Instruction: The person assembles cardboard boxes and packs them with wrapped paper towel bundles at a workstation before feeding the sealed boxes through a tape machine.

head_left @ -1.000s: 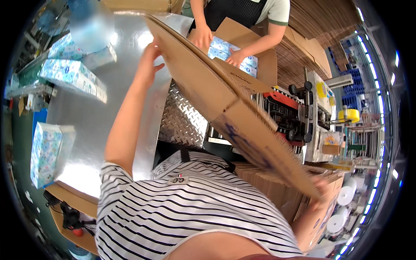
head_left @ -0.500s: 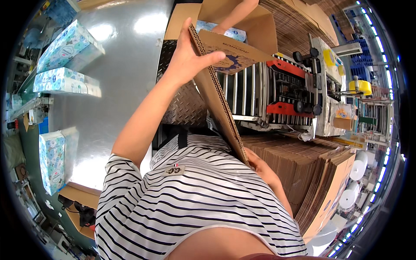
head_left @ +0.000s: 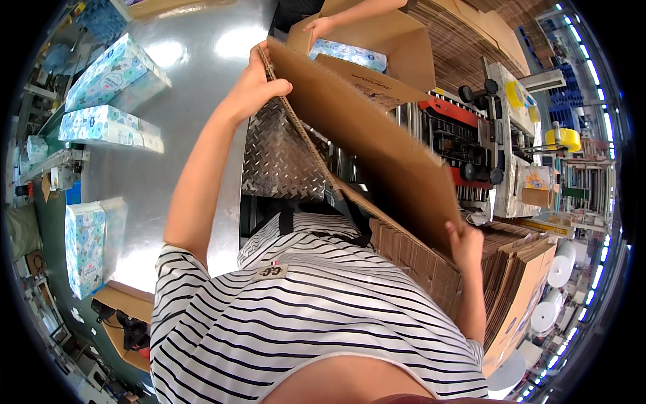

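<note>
In front of my body a brown cardboard carton (head_left: pixel 377 128) is partly spread open, a dark gap showing between its walls. My left hand (head_left: pixel 252 87) grips its far left corner, thumb on the near side and fingers behind the edge. At the carton's right end my right hand (head_left: pixel 466 246) is closed on the edge. Beyond it stands another open carton (head_left: pixel 412 50) with a blue-and-white tissue pack (head_left: pixel 350 55) inside. A co-worker's hand (head_left: pixel 321 28) touches that carton's left flap.
On the metal table (head_left: pixel 195 128) to my left stand several tissue packs (head_left: pixel 111 81). A pile of flattened cartons (head_left: pixel 511 289) is at my right, with another stack (head_left: pixel 464 34) at the far right. Past my carton lies a roller conveyor with a red-and-black machine (head_left: pixel 464 135).
The flat carton has been spread open, and its right end has swung right with my right hand. My left hand has moved slightly left. The co-worker's hand has shifted from inside the other carton to its flap.
</note>
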Motion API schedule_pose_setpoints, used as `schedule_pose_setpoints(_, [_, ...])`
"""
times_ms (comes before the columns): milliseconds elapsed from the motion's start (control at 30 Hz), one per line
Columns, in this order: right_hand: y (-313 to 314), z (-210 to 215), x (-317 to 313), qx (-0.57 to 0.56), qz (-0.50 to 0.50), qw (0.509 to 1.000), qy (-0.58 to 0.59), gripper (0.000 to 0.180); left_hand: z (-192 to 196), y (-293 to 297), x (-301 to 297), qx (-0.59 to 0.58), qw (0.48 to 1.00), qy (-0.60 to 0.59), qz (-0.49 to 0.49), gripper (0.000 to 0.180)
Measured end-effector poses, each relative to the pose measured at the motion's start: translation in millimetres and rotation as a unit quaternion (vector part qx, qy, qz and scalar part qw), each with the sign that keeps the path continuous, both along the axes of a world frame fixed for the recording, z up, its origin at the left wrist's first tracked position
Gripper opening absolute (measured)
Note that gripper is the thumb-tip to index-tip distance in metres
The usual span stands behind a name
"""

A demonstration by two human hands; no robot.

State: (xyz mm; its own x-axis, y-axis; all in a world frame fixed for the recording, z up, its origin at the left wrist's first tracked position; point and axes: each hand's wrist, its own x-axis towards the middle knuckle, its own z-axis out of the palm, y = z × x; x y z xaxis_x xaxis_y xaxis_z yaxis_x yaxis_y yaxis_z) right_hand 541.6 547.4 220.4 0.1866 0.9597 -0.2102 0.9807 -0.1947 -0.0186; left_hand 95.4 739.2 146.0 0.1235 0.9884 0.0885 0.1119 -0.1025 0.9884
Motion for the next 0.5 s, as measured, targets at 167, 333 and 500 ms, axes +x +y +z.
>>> schedule_pose_setpoints(167, [61,24,4,0.086,0.012,0.978,0.188,0.035,48,-4,18,0.001,0.990,0.054,-0.130,0.090])
schedule_pose_setpoints(333, [91,-16,-89,-0.233,0.038,0.971,-0.025,0.075,14,-33,101,0.243,0.915,0.234,0.223,0.074])
schedule_pose_setpoints(500, [85,-82,-47,-0.300,0.047,0.926,0.224,0.088,-7,-31,178,0.355,0.859,0.300,-0.213,0.058])
